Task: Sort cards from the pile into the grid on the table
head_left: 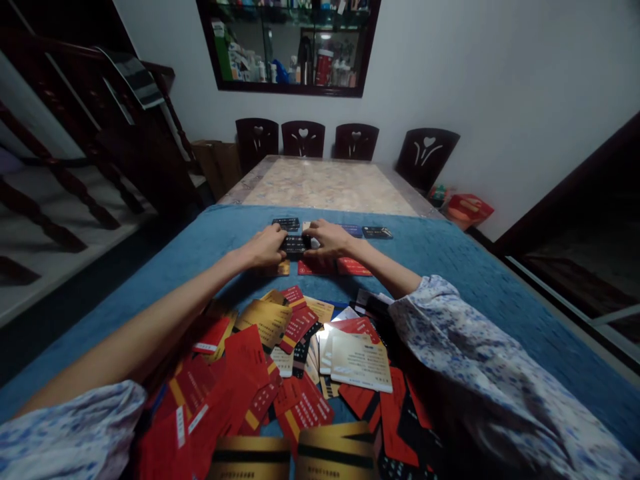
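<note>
My left hand and my right hand reach out over the blue cloth, on either side of some black cards. Fingers of both hands are bent against the cards' edges. Just behind lies another black card stack. To the right of my right hand are a blue-purple card and a black card. Nearer to me, in a row, are a gold card and red cards. My right fingers partly hide something pale.
A big loose heap of red cards, gold cards and white cards spreads under my forearms. The blue cloth covers the near table. Beyond are a marble-patterned tabletop and dark chairs.
</note>
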### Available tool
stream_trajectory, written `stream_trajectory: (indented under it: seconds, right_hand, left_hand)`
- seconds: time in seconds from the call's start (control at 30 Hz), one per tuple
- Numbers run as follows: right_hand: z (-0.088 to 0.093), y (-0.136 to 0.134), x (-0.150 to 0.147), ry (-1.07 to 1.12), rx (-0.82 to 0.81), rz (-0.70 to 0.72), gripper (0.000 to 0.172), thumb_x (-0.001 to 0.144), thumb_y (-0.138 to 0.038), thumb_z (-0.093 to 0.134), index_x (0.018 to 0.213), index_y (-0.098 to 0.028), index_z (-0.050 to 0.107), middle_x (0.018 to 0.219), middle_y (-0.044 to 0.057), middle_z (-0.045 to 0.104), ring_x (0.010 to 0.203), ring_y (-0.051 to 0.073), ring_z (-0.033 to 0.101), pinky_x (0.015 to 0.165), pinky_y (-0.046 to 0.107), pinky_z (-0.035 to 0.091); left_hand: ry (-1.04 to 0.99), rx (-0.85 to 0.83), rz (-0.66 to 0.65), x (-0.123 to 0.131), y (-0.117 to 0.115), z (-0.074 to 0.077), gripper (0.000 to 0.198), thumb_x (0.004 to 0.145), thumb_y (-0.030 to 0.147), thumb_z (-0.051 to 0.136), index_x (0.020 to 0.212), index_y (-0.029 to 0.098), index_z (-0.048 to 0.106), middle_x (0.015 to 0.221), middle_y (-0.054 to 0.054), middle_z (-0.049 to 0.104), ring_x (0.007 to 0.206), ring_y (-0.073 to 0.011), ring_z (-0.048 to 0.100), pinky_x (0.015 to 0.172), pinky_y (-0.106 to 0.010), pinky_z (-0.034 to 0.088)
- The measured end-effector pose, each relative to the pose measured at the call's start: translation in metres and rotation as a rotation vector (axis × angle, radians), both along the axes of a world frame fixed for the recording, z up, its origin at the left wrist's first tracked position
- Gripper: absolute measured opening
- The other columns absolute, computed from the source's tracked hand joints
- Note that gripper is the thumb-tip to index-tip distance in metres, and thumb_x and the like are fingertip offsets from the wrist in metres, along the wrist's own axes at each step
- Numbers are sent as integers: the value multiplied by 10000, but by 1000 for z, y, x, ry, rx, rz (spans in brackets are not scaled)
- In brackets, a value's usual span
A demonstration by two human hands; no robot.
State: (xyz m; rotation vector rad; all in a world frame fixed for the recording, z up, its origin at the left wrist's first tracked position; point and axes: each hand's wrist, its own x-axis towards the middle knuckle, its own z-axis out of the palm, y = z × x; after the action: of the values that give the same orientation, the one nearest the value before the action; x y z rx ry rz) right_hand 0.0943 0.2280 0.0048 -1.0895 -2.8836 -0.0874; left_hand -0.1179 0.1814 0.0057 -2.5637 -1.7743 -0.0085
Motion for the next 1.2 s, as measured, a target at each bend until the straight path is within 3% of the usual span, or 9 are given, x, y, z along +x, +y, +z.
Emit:
stream_trajectory:
  seconds: [0.57, 0.8, 1.2]
  right_hand:
    - [0, 54, -36, 0, 7, -48, 583, 897, -521, 663, 1357, -163, 644, 1337, 177, 597, 1246, 329, 519, 898, 360, 450]
    - [1, 76, -49, -3, -7, -47, 484, 891, -437, 668, 1266, -131, 692, 1297, 163, 663, 1209, 289, 602, 913, 301, 459]
    - [-4, 96, -56, -33, -124, -141, 474, 876, -362, 687, 1303, -157, 682, 1213, 118, 747, 1091, 241, 688, 829, 261, 491]
  left_hand:
    - [4, 39, 49, -28, 58, -2, 445, 780, 255, 615, 1205, 136, 671, 1242, -133, 636, 1141, -279, 637, 999, -328, 529]
    - [14, 23, 49, -34, 85, -5, 422, 749, 218, 619, 1147, 116, 713, 1235, -139, 665, 1126, -295, 643, 982, -323, 526]
    - [-45, -60, 59, -36, 111, -14, 445, 695, 159, 619, 1123, 124, 733, 1111, -97, 751, 1093, -289, 668, 942, -309, 538]
